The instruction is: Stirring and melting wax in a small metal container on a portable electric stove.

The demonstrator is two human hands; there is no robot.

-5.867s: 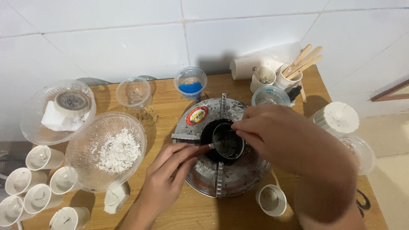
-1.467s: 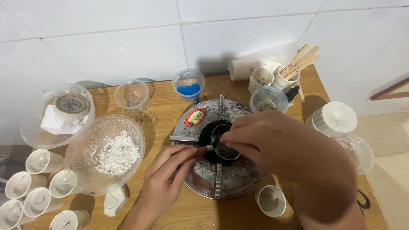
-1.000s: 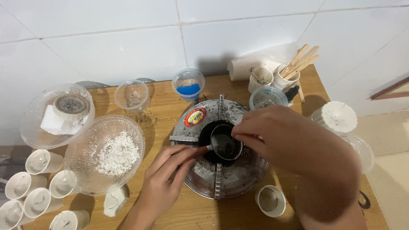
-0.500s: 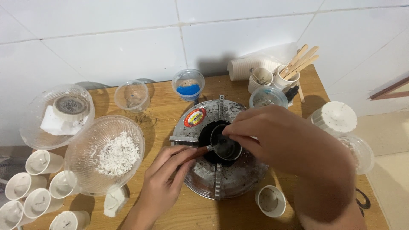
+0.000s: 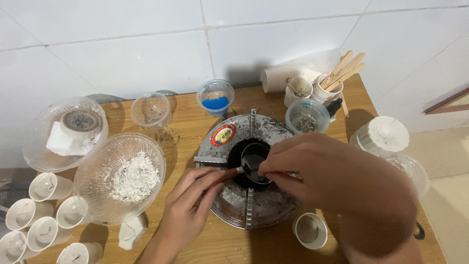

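Observation:
A small metal pot (image 5: 253, 159) with dark liquid sits on the black centre of a round silver stove (image 5: 229, 203) on the wooden table (image 5: 188, 120). My left hand (image 5: 188, 208) pinches the pot's reddish handle (image 5: 228, 174) from the left. My right hand (image 5: 320, 168) hovers over the pot's right rim with its fingertips pinched together; whatever they grip is too small and hidden to make out.
A glass bowl of white flakes (image 5: 128, 176) and a bowl with a white block (image 5: 68, 129) stand left. Several white cups (image 5: 36, 215) cluster at the lower left. A blue-powder cup (image 5: 216, 98), wooden sticks (image 5: 342, 71) and a small white cup (image 5: 310, 230) surround the stove.
My right hand has circled over the pot, shifting down and toward me, so more of the pot's far rim shows. My left hand has stayed on the handle.

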